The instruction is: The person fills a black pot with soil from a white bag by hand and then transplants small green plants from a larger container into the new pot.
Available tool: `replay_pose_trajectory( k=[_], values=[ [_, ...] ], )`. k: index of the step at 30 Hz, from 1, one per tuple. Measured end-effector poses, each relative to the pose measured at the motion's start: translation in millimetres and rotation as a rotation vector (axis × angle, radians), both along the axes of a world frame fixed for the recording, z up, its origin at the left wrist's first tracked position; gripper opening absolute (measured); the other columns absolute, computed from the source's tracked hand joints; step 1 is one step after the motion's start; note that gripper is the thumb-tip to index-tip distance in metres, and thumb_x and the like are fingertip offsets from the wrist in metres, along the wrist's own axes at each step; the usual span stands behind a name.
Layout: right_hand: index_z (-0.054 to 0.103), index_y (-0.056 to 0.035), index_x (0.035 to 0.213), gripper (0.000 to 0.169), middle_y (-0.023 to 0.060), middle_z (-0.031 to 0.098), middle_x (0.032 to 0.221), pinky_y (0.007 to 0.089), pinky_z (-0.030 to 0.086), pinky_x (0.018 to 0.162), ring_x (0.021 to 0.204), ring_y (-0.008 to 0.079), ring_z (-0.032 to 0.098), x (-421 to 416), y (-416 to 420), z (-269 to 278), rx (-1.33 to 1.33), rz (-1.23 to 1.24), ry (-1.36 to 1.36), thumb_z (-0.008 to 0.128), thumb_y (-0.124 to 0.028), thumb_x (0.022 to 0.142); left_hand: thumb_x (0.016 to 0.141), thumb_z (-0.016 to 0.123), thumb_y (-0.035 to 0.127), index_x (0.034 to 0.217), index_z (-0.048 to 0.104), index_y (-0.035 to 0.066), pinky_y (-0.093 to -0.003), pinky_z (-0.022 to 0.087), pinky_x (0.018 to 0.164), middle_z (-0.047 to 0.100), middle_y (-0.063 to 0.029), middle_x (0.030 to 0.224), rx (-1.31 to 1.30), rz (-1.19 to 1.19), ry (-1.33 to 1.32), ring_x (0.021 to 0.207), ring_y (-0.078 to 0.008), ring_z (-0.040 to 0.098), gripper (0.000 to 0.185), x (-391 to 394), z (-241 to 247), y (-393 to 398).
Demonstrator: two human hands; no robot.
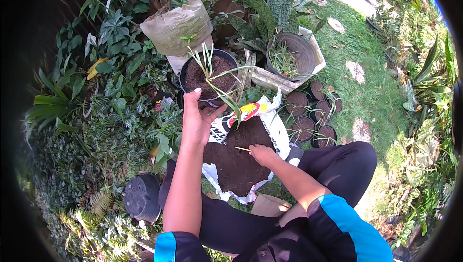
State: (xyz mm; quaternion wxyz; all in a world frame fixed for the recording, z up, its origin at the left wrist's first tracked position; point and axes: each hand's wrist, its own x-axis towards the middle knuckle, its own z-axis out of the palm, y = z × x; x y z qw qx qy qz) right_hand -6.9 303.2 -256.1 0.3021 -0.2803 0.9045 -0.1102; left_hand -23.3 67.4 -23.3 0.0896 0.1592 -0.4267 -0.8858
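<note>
My left hand [199, 117] grips the near rim of a round black plastic pot [182, 75] of brown soil. A small spider plant [207, 67] with long striped leaves stands in the pot, one leaf hanging over the rim. Between my legs lies an open white plastic sack [280, 128] with dark potting soil [242, 164] spread in it. Just above this soil, my right hand [262, 153] holds a thin light-coloured stick [242, 149] that points left. Several small black pots [304, 128] of soil, some with thin-leaved plants, stand right of the sack.
An old round pot [309, 54] of cut leaves rests in a white planter [285, 85] beside snake plants [280, 1]. A fabric grow bag [177, 30] stands behind the held pot. An overturned black pot [142, 197] lies at left. Dense foliage borders both sides; stepping stones [355, 71] cross the grass.
</note>
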Motion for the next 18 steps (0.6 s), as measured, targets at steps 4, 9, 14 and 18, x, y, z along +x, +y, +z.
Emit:
replay_pose_trajectory(
  k=[4,9,14,18],
  values=[
    [0.054,-0.0076,0.116,0.024,0.019,0.064,0.105,0.0487,0.05,0.087,0.103,0.0387,0.064,-11,7,-4,-0.195,-0.153,0.092,0.052,-0.023,0.098,0.097,0.054,0.036,0.116,0.044,0.007,-0.0507,0.054,0.095,0.057,-0.0139,0.112,0.043,0.007,-0.015,0.103,-0.0307,0.06,0.036,-1,-3,-2],
    [0.057,-0.0023,0.108,0.022,0.026,0.068,0.1,0.0459,0.05,0.083,0.097,0.0427,0.065,-53,22,-16,-0.464,-0.69,0.1,0.06,-0.016,0.091,0.095,0.058,0.035,0.11,0.042,0.01,-0.0503,0.055,0.094,0.054,-0.0126,0.116,0.046,0.045,0.01,0.105,-0.0313,0.06,0.033,-3,-5,-8],
    [0.058,-0.0044,0.11,0.022,0.0214,0.068,0.095,0.0421,0.052,0.076,0.085,0.0328,0.069,-47,51,-69,-0.286,-0.647,-0.015,0.062,-0.013,0.091,0.093,0.061,0.035,0.126,0.034,0.006,-0.0493,0.054,0.095,0.048,-0.0164,0.126,0.051,0.039,0.014,0.109,-0.0337,0.058,0.052,-5,-5,-8],
    [0.06,-0.0041,0.114,0.024,0.0104,0.069,0.096,0.0377,0.055,0.072,0.087,0.0228,0.069,-32,44,-69,-0.425,-1.03,-0.482,0.063,-0.01,0.091,0.092,0.061,0.035,0.135,0.027,0.002,-0.0495,0.053,0.097,0.046,-0.0191,0.13,0.04,0.023,0.044,0.111,-0.0337,0.058,0.064,-6,-8,-13]
  ],
)
